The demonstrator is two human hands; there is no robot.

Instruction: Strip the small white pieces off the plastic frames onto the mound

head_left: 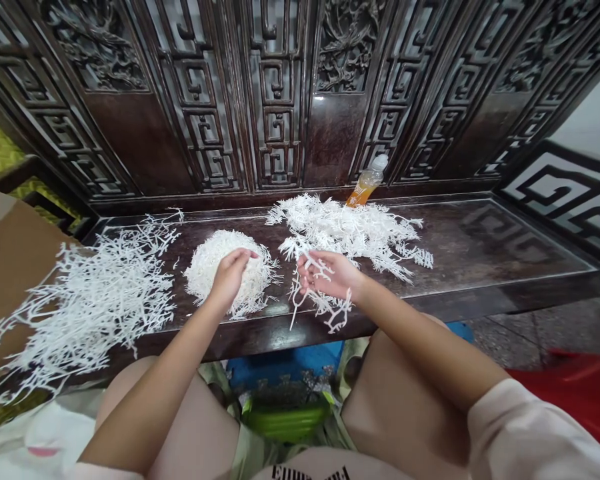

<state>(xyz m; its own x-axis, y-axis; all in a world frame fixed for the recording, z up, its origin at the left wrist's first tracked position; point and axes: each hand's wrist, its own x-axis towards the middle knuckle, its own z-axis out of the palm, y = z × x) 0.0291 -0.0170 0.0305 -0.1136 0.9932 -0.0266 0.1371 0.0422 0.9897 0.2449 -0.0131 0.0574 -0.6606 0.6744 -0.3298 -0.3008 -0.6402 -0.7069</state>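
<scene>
My left hand (231,272) hovers at the mound of small white pieces (215,250), its fingers drawn together in a pinch. Whatever lies between those fingertips, if anything, is too small to make out. Palm up, my right hand (333,273) grips a white branched plastic sprue (317,265), its forked arms sticking out past the fingers. More branched strands (337,317) hang or lie just below that hand. Behind it spreads a heap of white branched sprues with pieces on them (350,230).
Bare, twiggy white sprues (115,293) are piled at the left, spilling over a brown cardboard box (20,260). An orange drink bottle (366,183) leans behind the right heap. The dark wooden bench (480,247) has a carved backrest (330,143). A green stool (287,421) stands below.
</scene>
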